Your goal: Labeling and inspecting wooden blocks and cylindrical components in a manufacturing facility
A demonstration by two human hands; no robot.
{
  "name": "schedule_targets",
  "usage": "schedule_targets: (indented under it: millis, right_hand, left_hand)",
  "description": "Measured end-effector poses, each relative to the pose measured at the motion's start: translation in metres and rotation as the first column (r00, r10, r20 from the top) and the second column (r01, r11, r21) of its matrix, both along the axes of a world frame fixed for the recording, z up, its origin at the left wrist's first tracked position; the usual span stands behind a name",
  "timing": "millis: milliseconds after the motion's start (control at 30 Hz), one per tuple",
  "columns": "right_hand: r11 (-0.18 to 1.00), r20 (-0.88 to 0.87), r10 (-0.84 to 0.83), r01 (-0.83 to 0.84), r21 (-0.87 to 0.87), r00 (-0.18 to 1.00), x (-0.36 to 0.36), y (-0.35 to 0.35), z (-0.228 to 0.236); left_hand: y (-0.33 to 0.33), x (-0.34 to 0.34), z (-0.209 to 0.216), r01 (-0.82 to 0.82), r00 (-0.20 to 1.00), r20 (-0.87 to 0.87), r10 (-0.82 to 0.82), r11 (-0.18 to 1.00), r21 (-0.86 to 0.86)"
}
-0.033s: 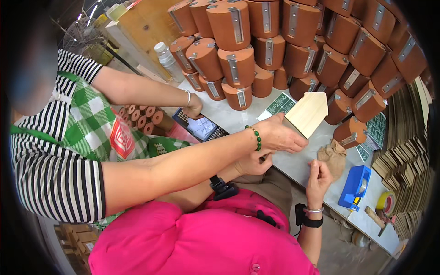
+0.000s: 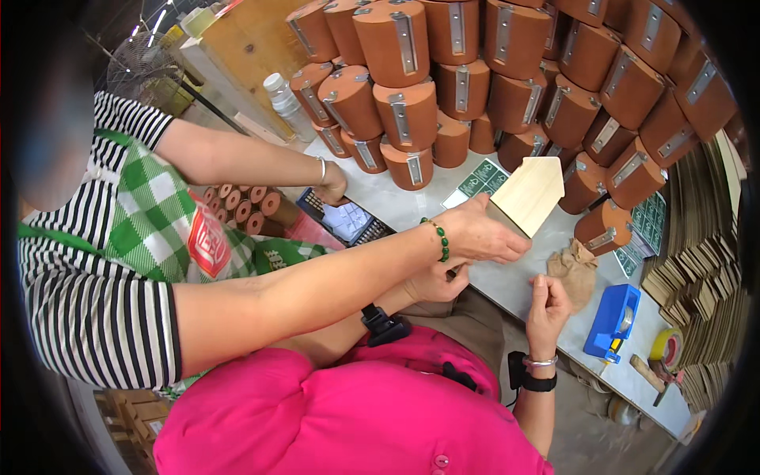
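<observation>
My left hand [image 2: 435, 284] is curled, partly under a co-worker's wrist; whatever its fingers hold, if anything, is hidden. My right hand [image 2: 548, 304] is closed in a loose fist, thumb up, with nothing showing in it, beside a crumpled brown cloth [image 2: 573, 273]. Above my left hand, the co-worker's hand [image 2: 484, 232], wearing a green bead bracelet, is at a pale wooden house-shaped block [image 2: 529, 194]. The co-worker's other hand [image 2: 331, 184] is over a dark basket [image 2: 374, 230] with white papers inside. Green printed sheets [image 2: 484, 177] lie behind the block.
Stacked reddish-brown cylinders with metal strips [image 2: 405, 115] line the back of the table [image 2: 507, 273]. At right are a blue tape dispenser [image 2: 611, 321], a yellow tape roll [image 2: 666, 348], a hammer-like tool [image 2: 649, 374] and stacked cardboard pieces [image 2: 697, 277]. A clear bottle [image 2: 286, 107] stands behind.
</observation>
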State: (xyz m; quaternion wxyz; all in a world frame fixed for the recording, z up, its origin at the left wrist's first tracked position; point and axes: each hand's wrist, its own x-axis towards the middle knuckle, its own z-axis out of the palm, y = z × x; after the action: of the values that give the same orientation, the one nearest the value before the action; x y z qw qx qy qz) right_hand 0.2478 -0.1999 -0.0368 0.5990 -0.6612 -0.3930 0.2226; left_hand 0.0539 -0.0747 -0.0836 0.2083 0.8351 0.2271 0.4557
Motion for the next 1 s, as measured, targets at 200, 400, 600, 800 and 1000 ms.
schedule_targets:
  millis: [200,400,600,800,1000]
  right_hand:
    - [0.999,0.115,0.026,-0.028,0.015,0.993,-0.002,-0.001,-0.007]
    - [0.989,-0.045,0.056,-0.061,-0.136,0.997,0.001,0.006,0.018]
    - [0.921,0.028,0.387,-0.388,0.041,0.922,-0.047,0.016,0.095]
    - [0.890,0.181,0.449,-0.456,-0.004,0.875,-0.077,0.050,0.101]
    - [0.991,0.623,-0.058,-0.031,0.131,0.780,-0.019,0.045,0.054]
  left_hand:
    - [0.004,0.000,0.013,0.065,0.998,0.015,-0.065,0.998,-0.017]
    - [0.005,0.001,0.025,0.062,0.997,-0.036,-0.065,0.995,-0.084]
    - [0.005,-0.005,0.029,0.078,0.995,-0.048,-0.082,0.994,-0.078]
    - [0.023,-0.020,0.055,0.116,0.993,0.054,-0.104,0.944,-0.308]
    - [0.073,-0.103,0.104,-0.164,0.897,0.330,0.293,0.915,-0.369]
